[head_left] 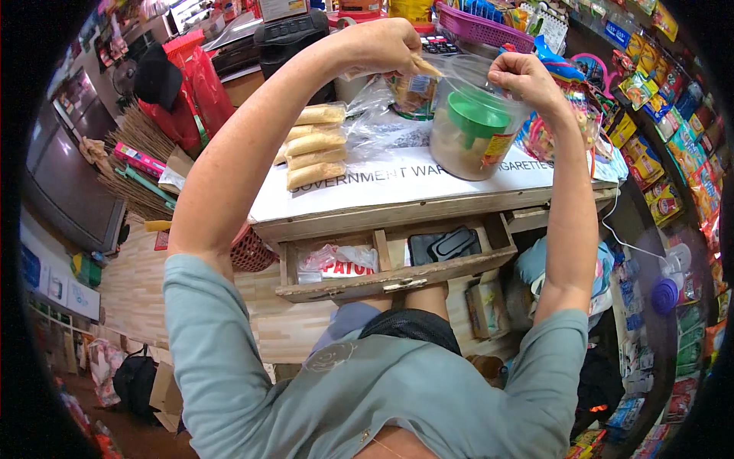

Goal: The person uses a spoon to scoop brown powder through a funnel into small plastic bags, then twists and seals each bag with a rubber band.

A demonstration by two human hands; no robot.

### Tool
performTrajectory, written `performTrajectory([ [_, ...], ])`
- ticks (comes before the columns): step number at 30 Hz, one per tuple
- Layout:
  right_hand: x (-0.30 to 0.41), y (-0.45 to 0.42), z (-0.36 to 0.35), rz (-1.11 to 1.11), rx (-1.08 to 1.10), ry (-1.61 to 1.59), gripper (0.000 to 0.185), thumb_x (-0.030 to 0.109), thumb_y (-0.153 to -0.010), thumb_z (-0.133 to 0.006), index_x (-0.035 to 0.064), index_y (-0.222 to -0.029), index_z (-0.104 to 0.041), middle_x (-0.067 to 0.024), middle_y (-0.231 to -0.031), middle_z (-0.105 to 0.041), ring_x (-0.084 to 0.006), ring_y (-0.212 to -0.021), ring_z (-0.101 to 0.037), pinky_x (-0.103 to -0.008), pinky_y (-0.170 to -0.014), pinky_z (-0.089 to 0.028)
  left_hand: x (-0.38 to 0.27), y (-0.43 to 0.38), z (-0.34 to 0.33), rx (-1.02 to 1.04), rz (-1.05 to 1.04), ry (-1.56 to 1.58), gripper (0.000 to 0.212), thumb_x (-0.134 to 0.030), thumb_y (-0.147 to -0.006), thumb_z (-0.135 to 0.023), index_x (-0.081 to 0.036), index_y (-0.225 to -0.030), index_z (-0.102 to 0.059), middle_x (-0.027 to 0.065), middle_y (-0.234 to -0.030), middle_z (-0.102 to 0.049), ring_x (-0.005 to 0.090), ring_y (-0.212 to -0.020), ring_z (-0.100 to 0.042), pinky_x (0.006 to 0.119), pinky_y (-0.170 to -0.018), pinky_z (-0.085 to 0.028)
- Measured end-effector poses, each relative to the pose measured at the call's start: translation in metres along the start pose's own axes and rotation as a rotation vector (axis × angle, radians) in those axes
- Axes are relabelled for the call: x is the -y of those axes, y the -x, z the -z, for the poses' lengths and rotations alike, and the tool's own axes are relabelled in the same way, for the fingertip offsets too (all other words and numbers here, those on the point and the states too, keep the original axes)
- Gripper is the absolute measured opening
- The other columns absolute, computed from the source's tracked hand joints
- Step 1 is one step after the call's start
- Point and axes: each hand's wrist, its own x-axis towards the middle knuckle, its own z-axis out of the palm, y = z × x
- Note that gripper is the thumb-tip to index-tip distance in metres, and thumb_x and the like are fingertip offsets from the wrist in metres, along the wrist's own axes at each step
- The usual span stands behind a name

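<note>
My left hand (395, 49) is shut on a slim tan packet (427, 66), whose end points towards a clear plastic tub (459, 155). Over the tub's right side, my right hand (524, 80) has its thumb and fingertips pinched together. Whether they grip the rim or some thin clear plastic cannot be made out. Inside the tub, a green plastic funnel-like scoop (479, 112) stands above pale tan contents. Several filled tan packets (315, 146) lie stacked left of the tub, beside a crumpled clear plastic bag (373, 112).
The wooden table (401, 209) has a white printed sheet on top. Its open drawer (395, 281) juts towards me, holding a plastic bag (344, 261) and a black phone-like device (453, 244). A purple basket (487, 28) stands behind. Hanging snack packets (642, 166) line the right side.
</note>
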Motion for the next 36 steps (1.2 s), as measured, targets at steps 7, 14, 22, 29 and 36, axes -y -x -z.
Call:
performTrajectory([
  [7,-0.009,-0.003,-0.002,0.012,-0.062,0.000,0.013,0.014,-0.078,-0.062,0.0007,-0.076,-0.061,0.0016,-0.066,-0.054,-0.0076,-0.064,-0.048,-0.0244,-0.060,-0.039,-0.001,-0.011,0.001,0.006,-0.021,0.054,0.024,-0.012,-0.081,-0.062,0.005,-0.098,-0.063,0.0081,-0.079,-0.063,0.0131,-0.066,-0.058,0.025,-0.062,-0.048],
  [14,-0.003,0.000,-0.005,0.069,-0.037,0.023,0.012,0.013,-0.078,-0.063,0.0020,-0.076,-0.060,0.0029,-0.065,-0.054,-0.0057,-0.060,-0.047,-0.0225,-0.057,-0.039,-0.028,-0.018,0.020,-0.143,-0.084,-0.193,0.037,-0.035,-0.072,-0.067,0.002,-0.078,-0.066,0.0203,-0.074,-0.063,0.0350,-0.069,-0.061,0.041,-0.063,-0.048],
  [22,0.005,-0.003,0.001,-0.013,0.120,0.097,0.010,0.007,-0.072,-0.066,-0.0015,-0.078,-0.065,-0.0033,-0.069,-0.061,-0.0098,-0.065,-0.054,-0.0254,-0.065,-0.045,-0.041,-0.035,0.009,-0.398,-0.156,-0.423,0.022,-0.016,-0.072,-0.052,-0.007,-0.085,-0.067,0.0206,-0.079,-0.063,0.0348,-0.077,-0.062,0.043,-0.070,-0.049],
  [29,0.000,-0.007,0.001,0.038,0.200,0.085,0.012,0.007,-0.071,-0.068,-0.0012,-0.079,-0.067,-0.0039,-0.071,-0.064,-0.0106,-0.067,-0.057,-0.0247,-0.068,-0.046,-0.051,-0.031,0.005,-0.364,-0.136,-0.446,0.020,-0.015,-0.072,-0.051,-0.006,-0.082,-0.067,0.0205,-0.079,-0.063,0.0347,-0.079,-0.062,0.042,-0.071,-0.050],
  [36,0.009,-0.008,-0.001,-0.010,0.261,0.135,0.013,0.006,-0.070,-0.069,0.0008,-0.082,-0.069,-0.0029,-0.072,-0.065,-0.0101,-0.067,-0.058,-0.0255,-0.069,-0.047,-0.052,-0.030,0.000,-0.356,-0.163,-0.470,0.019,-0.015,-0.073,-0.051,-0.005,-0.077,-0.067,0.0202,-0.077,-0.063,0.0352,-0.075,-0.063,0.043,-0.067,-0.050],
])
